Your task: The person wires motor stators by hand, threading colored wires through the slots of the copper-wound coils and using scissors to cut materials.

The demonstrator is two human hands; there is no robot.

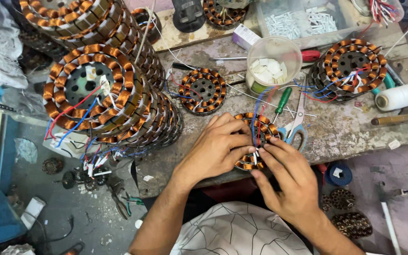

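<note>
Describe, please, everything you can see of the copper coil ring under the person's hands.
The coil ring is a round metal core wound with shiny copper wire coils. It lies flat near the front edge of the worn workbench. Blue and red wires run up from it. The left hand covers its left side; the right hand fingers its lower edge.

both forearms are bare and come up from the lower edge of the frame, converging a little below the centre. the left hand (216,148) lies palm down, wrist bent slightly, its fingers stretched toward the right and curled at the tips, knuckles raised. the right hand (286,177) sits just right of and below it, back of the hand to the camera, fingers pointing up and left, thumb tucked under at the lower left. the fingertips of the two hands nearly meet at mid-frame.
</note>
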